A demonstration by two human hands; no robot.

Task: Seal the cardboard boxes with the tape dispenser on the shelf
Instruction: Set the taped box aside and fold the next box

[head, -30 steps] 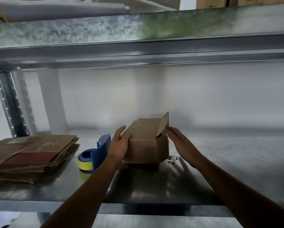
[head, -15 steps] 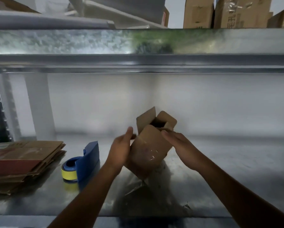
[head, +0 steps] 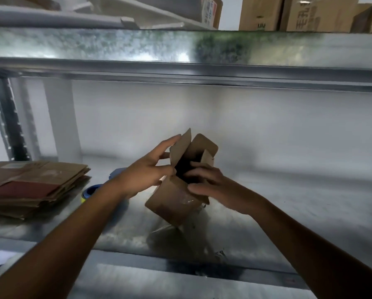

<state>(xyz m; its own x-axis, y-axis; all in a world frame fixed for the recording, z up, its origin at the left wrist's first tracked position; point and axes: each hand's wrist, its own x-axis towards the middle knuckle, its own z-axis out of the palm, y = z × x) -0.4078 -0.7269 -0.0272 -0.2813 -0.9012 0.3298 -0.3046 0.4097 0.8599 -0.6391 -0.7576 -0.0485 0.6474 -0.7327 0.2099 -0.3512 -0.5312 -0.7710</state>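
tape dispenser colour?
The dispenser is blue, with a bit of yellow at its lower edge. It is only partly visible, in the head view.

Storeroom; steel racking (head: 180, 67); stacked cartons (head: 299, 14)
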